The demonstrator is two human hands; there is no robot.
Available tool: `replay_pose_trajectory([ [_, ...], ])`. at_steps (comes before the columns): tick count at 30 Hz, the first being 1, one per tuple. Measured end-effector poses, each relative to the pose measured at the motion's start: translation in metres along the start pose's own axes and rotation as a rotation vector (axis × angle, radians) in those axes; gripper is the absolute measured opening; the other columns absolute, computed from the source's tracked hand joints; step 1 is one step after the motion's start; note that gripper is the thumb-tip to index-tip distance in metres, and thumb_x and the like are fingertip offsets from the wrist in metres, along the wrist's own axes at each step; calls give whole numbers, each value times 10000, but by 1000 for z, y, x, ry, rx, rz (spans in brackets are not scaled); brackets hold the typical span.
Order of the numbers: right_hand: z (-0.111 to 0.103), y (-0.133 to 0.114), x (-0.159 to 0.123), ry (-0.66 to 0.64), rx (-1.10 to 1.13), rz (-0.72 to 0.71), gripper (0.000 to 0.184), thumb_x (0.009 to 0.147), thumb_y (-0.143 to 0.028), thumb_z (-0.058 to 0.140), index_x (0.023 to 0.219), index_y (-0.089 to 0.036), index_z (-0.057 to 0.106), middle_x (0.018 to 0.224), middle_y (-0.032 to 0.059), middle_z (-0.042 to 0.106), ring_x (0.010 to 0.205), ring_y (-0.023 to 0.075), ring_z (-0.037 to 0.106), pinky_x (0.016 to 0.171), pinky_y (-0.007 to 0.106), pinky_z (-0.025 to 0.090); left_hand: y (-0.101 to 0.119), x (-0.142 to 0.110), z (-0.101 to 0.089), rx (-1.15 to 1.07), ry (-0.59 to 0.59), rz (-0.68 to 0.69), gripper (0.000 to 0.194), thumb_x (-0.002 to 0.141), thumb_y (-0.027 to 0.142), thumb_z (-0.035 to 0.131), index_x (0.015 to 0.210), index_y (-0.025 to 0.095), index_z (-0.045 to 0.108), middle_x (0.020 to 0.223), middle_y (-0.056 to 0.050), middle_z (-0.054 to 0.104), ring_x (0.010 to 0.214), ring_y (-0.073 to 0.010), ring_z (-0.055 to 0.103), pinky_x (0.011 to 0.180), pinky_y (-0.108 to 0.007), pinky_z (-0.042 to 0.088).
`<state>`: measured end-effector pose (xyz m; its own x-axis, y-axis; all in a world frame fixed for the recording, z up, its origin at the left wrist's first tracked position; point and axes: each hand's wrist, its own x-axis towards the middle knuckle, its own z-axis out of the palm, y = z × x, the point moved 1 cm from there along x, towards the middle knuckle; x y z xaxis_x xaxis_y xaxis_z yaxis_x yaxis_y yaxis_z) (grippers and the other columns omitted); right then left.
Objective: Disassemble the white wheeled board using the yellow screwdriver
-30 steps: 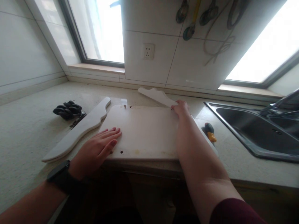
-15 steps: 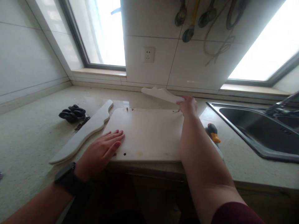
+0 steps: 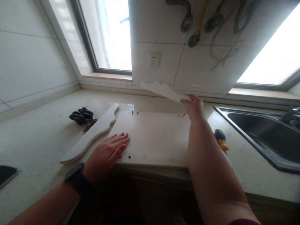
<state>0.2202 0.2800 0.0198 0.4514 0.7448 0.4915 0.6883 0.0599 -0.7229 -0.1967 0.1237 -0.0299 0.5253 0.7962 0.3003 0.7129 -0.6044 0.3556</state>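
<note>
My left hand (image 3: 109, 151) lies flat, fingers stretched out, on the left side of a white rectangular board (image 3: 152, 137). The board has dark holes near its corners, and a small peg (image 3: 132, 112) stands up at its far left edge. Beyond the far right corner, my right hand (image 3: 195, 106) grips one end of a white wavy-edged panel (image 3: 161, 90), held raised and tilted above the counter. A second wavy-edged panel (image 3: 93, 134) rests on the counter left of the board.
Black casters (image 3: 81, 115) and a pile of small screws (image 3: 89, 125) lie at the left. A screwdriver (image 3: 221, 139) with a black and yellow handle is right of my forearm, near the steel sink (image 3: 255, 134). A dark object (image 3: 7, 174) sits at the left edge.
My right hand has lifted the wavy-edged panel slightly higher, away from the board's far edge. My left hand stays on the board. The view has shifted a little to the left.
</note>
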Motion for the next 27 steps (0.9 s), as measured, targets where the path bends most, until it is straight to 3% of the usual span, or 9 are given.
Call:
replay_pose_trajectory([
  [7,13,-27,-13,-222,281,-76,450,782,-467,677,1138,-192,704,827,26,648,706,162,555,627,282,429,-1,-3,-2,-84,37,-45,490,1074,423,334,1421,220,614,1486,-64,609,1419,-252,528,1208,-497,425],
  [12,14,-41,-27,-438,395,-113,477,732,-517,732,1090,-203,713,696,-26,546,596,125,438,551,258,341,12,-4,-23,57,297,7,394,1037,359,471,1397,237,574,1458,-93,604,1392,-260,523,1183,-479,434],
  [16,13,-49,-34,-575,472,-167,435,725,-527,757,1021,-208,736,739,-12,587,673,139,500,616,266,393,18,-2,-44,330,483,13,437,979,362,604,1396,259,524,1442,-120,577,1394,-304,499,1186,-520,394],
  [18,13,-54,-37,-655,521,-183,415,724,-519,776,1000,-212,735,778,-5,620,714,150,536,656,275,415,16,0,-52,432,478,-16,492,973,378,619,1431,254,488,1480,-141,547,1404,-334,487,1172,-543,387],
  [22,13,-64,-45,-790,615,-178,354,728,-456,808,977,-214,735,798,-8,652,742,152,571,698,277,432,7,2,-58,524,346,-111,674,941,491,651,1503,202,418,1423,-193,605,1277,-406,582,1043,-573,460],
  [27,20,-67,-47,-787,624,-155,329,725,-420,825,968,-209,760,773,-7,645,702,139,553,640,260,425,-3,3,-58,414,210,-235,554,947,573,597,1382,233,559,1241,-129,726,1039,-350,707,831,-461,560],
])
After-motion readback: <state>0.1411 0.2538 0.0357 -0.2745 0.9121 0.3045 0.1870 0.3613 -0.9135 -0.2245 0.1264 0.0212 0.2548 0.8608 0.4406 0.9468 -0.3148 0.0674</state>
